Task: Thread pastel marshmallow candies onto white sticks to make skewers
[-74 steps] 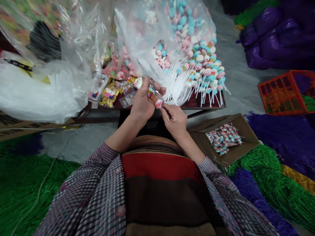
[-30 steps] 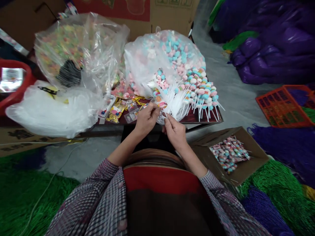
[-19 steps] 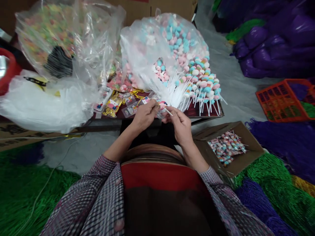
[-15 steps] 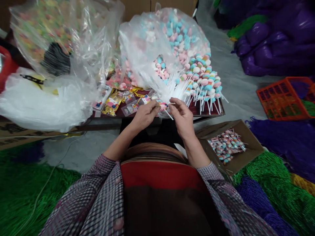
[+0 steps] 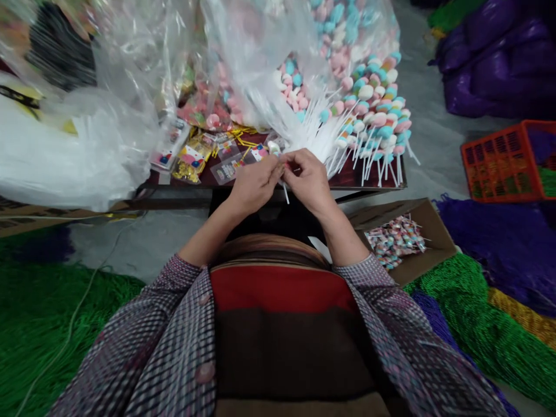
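Note:
At the table's front edge, my left hand [image 5: 256, 180] and my right hand [image 5: 307, 176] meet with fingertips pinched together. Between them is a marshmallow lollipop [image 5: 274, 148], its candy end showing above the fingers and its white stick [image 5: 286, 193] pointing down below them. A clear wrapper seems to cover the candy, though fingers hide most of it. Whether a tie is in the right fingertips I cannot make out. Behind my hands fans a bundle of white sticks [image 5: 319, 130]. Marshmallow skewers [image 5: 382, 119] in pink, blue and white lie stacked to the right.
Left of my hands lie printed clear bags [image 5: 226, 169], yellow ties [image 5: 245, 139] and a gold tie packet [image 5: 191, 164]. A big marshmallow bag [image 5: 260, 63] stands behind. On the floor at right are a cardboard box [image 5: 436, 231] of wrapped candies and an orange crate [image 5: 489, 165].
My hands have come together, and the lollipop's stick has swung from slanting sideways to pointing nearly straight down. The view has tipped lower, so the table appears higher and nearer.

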`<state>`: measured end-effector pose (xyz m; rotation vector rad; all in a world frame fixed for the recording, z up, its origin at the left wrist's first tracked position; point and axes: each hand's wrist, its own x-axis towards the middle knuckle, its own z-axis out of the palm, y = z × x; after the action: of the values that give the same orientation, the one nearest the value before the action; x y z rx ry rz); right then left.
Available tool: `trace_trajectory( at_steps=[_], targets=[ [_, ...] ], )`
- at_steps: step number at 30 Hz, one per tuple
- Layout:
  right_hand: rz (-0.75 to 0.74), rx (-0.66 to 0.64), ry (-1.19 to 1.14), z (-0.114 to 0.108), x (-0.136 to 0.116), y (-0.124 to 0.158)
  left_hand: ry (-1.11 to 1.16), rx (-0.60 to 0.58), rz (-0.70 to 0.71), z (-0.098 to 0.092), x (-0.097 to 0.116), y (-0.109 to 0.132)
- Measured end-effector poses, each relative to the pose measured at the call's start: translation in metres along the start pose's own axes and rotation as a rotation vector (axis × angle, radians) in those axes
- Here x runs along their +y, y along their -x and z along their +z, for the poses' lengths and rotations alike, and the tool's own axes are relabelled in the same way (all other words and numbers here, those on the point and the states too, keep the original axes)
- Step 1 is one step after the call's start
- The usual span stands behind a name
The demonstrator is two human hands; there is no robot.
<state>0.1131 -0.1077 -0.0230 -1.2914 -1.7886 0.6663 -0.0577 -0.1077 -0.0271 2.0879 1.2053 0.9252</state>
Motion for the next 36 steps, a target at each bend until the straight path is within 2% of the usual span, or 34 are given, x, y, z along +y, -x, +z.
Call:
trace_trajectory(
  at_steps=[5,11,15,18,23,26,30,33,36],
  targets=[
    [-0.069,-0.012,0.115,0.008,0.005,-0.015,-0.116,0.044,0.051,0.004,-0.001,0.002],
    [0.005,0.022,-0.029,0.011,0.001,-0.002,-0.019,0.115,-0.015,0.0,-0.01,0.004],
    [0.025,0.115,-0.011,0.013,0.0,0.004,0.075,0.091,-0.03,0.003,-0.004,0.003],
    [0.051,0.132,0.012,0.012,-0.004,0.005,0.118,0.098,-0.081,0.007,0.002,0.001],
    [0.192,0.166,-0.26,0.012,-0.008,0.007,0.145,0.192,-0.185,0.013,-0.004,-0.001],
    [0.256,0.136,-0.37,0.014,-0.006,0.008,0.277,0.163,-0.234,0.012,-0.005,-0.001],
    [0.204,0.122,-0.259,0.014,-0.006,0.008,0.46,0.118,-0.242,0.005,0.005,0.001],
    [0.196,0.165,-0.249,0.014,-0.004,0.008,0.497,0.083,-0.2,0.003,0.01,0.003],
    [0.255,0.229,-0.345,0.015,-0.003,0.008,0.595,0.067,-0.286,0.007,0.006,0.004]
  ],
)
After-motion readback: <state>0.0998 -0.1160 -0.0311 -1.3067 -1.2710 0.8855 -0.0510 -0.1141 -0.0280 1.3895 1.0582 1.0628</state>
